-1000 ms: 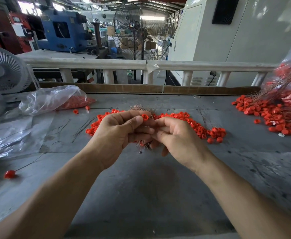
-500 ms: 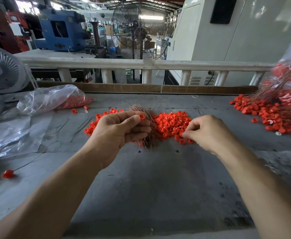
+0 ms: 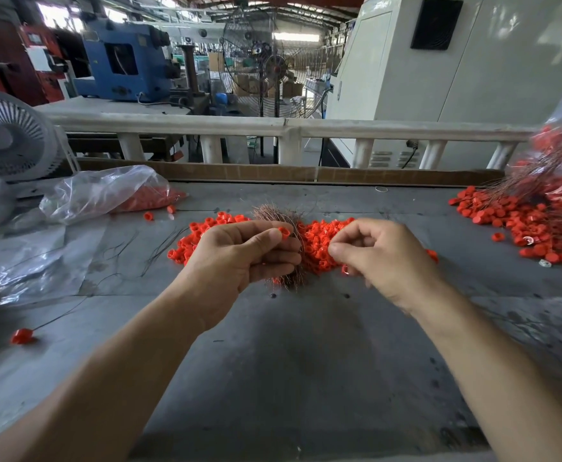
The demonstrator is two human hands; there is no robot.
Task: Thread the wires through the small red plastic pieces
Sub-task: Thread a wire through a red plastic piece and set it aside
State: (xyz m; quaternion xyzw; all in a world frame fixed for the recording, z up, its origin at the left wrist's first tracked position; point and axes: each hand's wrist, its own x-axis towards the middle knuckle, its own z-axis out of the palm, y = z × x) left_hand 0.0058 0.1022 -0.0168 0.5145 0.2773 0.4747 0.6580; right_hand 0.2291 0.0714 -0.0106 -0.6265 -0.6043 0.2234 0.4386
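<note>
Bags: clear plastic bag (image 3: 106, 191) at left holds red pieces; another bag (image 3: 559, 155) at right holds wired ones.
Left hand (image 3: 239, 258): curled round a wire bundle (image 3: 283, 221), pinching one red piece (image 3: 284, 232).
Right hand (image 3: 382, 255): curled, contents unclear.
Loose red pieces (image 3: 319, 245): heaped on the bench (image 3: 273, 361) behind both hands.
</note>
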